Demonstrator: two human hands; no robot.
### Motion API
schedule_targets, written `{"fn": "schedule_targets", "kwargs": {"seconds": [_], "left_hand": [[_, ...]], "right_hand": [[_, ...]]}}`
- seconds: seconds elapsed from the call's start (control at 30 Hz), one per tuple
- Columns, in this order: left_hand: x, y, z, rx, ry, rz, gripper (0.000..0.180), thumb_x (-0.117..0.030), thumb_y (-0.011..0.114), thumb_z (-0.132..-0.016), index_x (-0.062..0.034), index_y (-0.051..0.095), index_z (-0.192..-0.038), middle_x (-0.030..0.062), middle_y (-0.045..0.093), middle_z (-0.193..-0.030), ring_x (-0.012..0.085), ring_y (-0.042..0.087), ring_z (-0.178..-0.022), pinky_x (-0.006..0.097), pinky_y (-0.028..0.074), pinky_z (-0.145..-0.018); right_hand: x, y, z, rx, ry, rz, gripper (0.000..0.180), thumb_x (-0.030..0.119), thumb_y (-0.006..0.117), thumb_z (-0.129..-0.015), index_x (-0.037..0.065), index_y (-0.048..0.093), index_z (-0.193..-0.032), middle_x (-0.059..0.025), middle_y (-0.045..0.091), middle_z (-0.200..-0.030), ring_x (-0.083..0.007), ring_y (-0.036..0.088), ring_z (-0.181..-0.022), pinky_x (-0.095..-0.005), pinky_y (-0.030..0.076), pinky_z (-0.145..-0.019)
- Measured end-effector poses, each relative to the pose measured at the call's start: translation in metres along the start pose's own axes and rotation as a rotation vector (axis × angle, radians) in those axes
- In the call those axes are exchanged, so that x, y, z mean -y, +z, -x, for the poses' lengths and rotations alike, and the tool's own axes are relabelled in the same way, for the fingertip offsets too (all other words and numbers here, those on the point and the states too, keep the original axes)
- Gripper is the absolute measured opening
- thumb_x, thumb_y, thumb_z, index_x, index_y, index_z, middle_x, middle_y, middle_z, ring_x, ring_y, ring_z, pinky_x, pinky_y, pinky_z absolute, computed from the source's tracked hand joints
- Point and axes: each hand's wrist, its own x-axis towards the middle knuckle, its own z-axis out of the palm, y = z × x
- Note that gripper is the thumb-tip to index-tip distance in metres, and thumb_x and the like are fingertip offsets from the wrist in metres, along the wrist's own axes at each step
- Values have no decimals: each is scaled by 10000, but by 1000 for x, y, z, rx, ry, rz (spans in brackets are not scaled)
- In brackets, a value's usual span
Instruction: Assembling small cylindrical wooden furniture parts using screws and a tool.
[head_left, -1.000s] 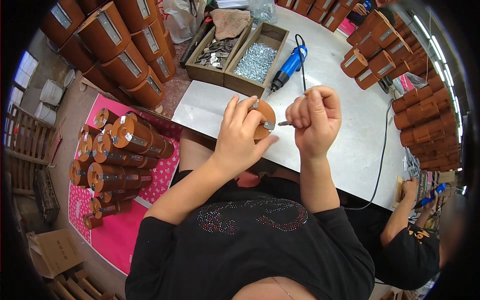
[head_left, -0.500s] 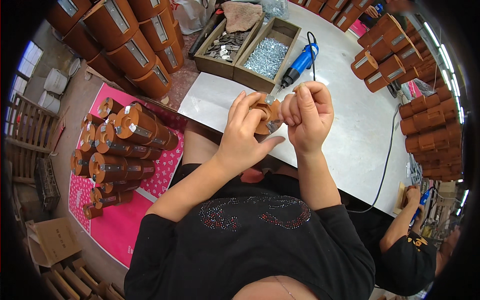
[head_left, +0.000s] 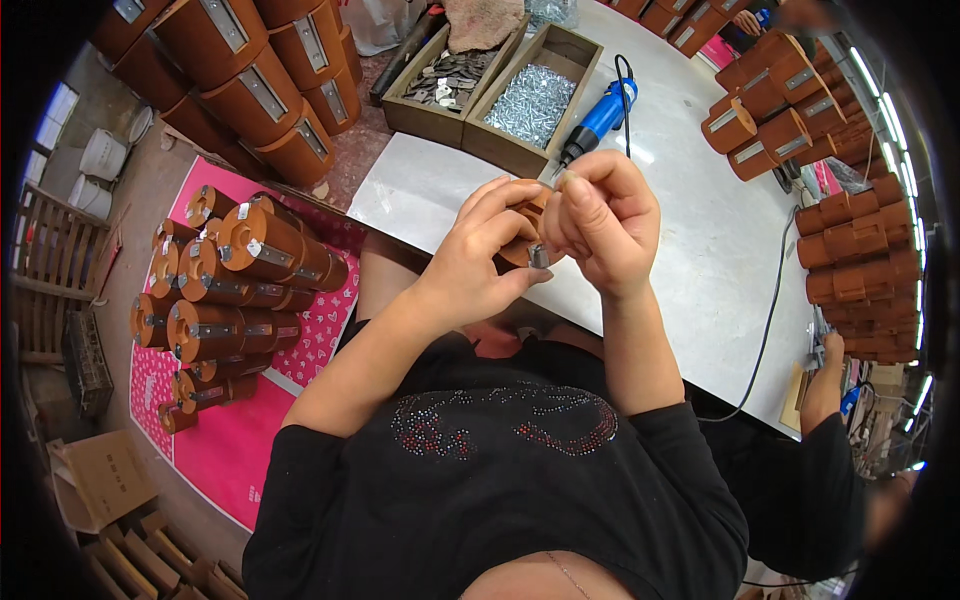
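Here: brown drums (head_left: 215, 290) on the pink mat, well left of the white table (head_left: 700, 260). Left hand (head_left: 480, 255) curled around a small brown wooden piece (head_left: 527, 225) above the table's near edge. Right hand (head_left: 600, 220) closed, pinching a small metal part against it. Blue electric screwdriver (head_left: 600, 120) beyond.

The person is wearing a black short-sleeved top, its sleeves ending above the elbows and leaving both forearms bare. Across the chest, small studs in silver and red are glinting in a curling, scrolled pattern, and a thin chain is showing at the neckline. The left hand (head_left: 478, 262) and the right hand (head_left: 602, 222) are wearing no gloves, and no rings or watch are showing on them.
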Motion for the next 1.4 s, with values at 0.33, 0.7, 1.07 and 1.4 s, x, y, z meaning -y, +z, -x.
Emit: {"fn": "schedule_targets", "kwargs": {"seconds": [0.33,0.7,1.07,1.4], "left_hand": [[-7,7,2,-41,-97,125,333,-77,710,-566,-34,520,-836,138,478,-1103,335,414,-1075,407,307,-927],[-6,5,-4,-74,-61,123,217,-73,689,-593,-17,538,-740,133,529,-1017,289,477,-1015,441,285,-944],[-9,6,-3,-90,-68,100,225,-72,683,-595,-29,558,-777,104,561,-959,255,504,-983,441,267,-965],[-14,-36,-14,370,60,-43,287,-86,659,-629,-56,583,-904,133,419,-1209,343,315,-1165,436,234,-989]], "right_hand": [[20,21,-7,-17,207,342,357,54,502,-820,-2,364,-1144,-18,517,-606,-57,480,-537,-168,373,-488],[-6,14,-2,-51,17,123,170,49,494,-828,-27,445,-972,-12,524,-611,-27,438,-534,-148,329,-489],[-4,11,-6,51,87,-138,69,12,444,-844,-28,440,-900,28,402,-519,-16,323,-431,-174,242,-406],[-3,17,15,-150,-191,-47,108,28,407,-872,-9,453,-963,-24,430,-536,-74,380,-427,-221,349,-424]]}}
